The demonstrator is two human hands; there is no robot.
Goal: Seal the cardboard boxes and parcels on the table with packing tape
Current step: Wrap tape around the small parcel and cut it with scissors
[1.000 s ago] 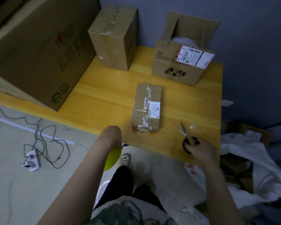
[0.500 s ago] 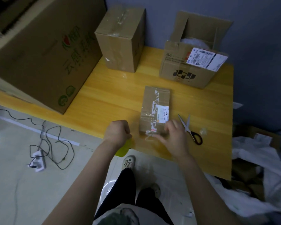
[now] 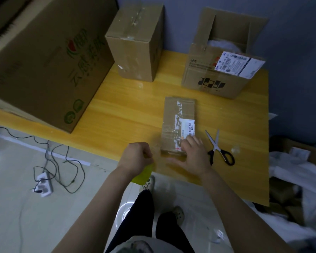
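The right hand [image 3: 193, 156] presses flat-fingered on the taped parcel [image 3: 178, 114] (scissors [image 3: 219, 149] just beside); the left hand [image 3: 135, 157] curls round a yellow-green object [image 3: 143, 174].

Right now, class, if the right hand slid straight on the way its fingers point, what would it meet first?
The right hand rests on the small taped parcel; sliding on, it would probably cross the white label first, then the parcel's far end.

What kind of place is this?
Likely a home packing corner: a sealed box, an open box and a taped parcel on a table, scissors beside the parcel, a power strip on the floor.
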